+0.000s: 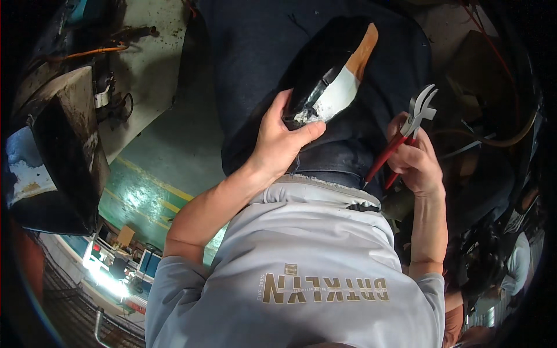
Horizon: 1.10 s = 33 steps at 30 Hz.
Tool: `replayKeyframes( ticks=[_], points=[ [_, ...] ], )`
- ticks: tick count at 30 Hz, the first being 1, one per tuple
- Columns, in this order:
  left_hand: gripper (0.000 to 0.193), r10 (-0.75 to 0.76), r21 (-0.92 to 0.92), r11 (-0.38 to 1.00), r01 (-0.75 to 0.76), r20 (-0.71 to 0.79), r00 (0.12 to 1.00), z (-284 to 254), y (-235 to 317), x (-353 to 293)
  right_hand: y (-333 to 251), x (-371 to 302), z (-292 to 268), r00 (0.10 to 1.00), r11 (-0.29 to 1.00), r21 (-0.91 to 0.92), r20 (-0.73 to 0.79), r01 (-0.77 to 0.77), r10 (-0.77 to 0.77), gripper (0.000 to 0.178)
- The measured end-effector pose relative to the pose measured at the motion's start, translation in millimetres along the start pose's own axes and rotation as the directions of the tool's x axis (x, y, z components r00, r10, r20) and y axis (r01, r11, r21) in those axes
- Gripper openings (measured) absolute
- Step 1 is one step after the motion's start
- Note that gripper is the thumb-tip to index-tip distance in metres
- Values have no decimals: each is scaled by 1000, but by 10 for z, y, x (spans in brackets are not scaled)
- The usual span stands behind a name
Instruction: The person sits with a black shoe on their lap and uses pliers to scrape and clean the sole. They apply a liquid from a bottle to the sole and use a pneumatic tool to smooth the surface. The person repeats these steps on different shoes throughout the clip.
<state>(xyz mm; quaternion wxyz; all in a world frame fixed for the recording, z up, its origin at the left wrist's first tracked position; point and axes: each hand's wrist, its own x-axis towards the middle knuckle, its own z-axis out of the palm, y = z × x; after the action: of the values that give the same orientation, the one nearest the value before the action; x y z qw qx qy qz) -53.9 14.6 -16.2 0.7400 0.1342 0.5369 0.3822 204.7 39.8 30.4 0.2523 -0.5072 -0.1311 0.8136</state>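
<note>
A black shoe (336,93) is in my left hand (284,136), gripped at its lower end with the thumb pressed on the pale underside. The underside is white along most of its length and tan toward the upper tip, with rough, torn-looking black edges near my thumb. It tilts up to the right above my dark-clothed lap. On the right, my right hand (419,162) is wrapped around the red handles of a pair of lasting pliers (420,107). Their curved metal jaws point upward, apart from the shoe, and stand parted with nothing between them.
To the left is a worn pale work surface (151,64) with an orange cord (96,52) and metal parts. A dark, box-like piece (64,145) juts out beside it. Below lies green floor (151,191) with yellow lines. A brown hose (505,136) curves through clutter on the right.
</note>
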Motion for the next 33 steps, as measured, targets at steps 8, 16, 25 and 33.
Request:
replayKeyframes(
  ticks=[8, 16, 25, 33],
  points=[
    [52, -50, 73, 996, 47, 46, 998, 13, -29, 78, 189, 183, 289, 959, 959, -226, -183, 172, -215, 27],
    [55, 95, 2, 996, -95, 19, 995, -24, -1, -175, -64, -76, 39, 963, 942, 212, -138, 259, -233, 49],
    [42, -11, 223, 975, -1, 51, 999, 104, -95, -26, -61, 11, 232, 917, 76, -952, 261, 297, -303, 31],
    [58, 119, 314, 939, -140, 87, 989, 66, -320, -29, -326, 31, 313, 843, -528, -755, 522, 387, -128, 41]
  ],
)
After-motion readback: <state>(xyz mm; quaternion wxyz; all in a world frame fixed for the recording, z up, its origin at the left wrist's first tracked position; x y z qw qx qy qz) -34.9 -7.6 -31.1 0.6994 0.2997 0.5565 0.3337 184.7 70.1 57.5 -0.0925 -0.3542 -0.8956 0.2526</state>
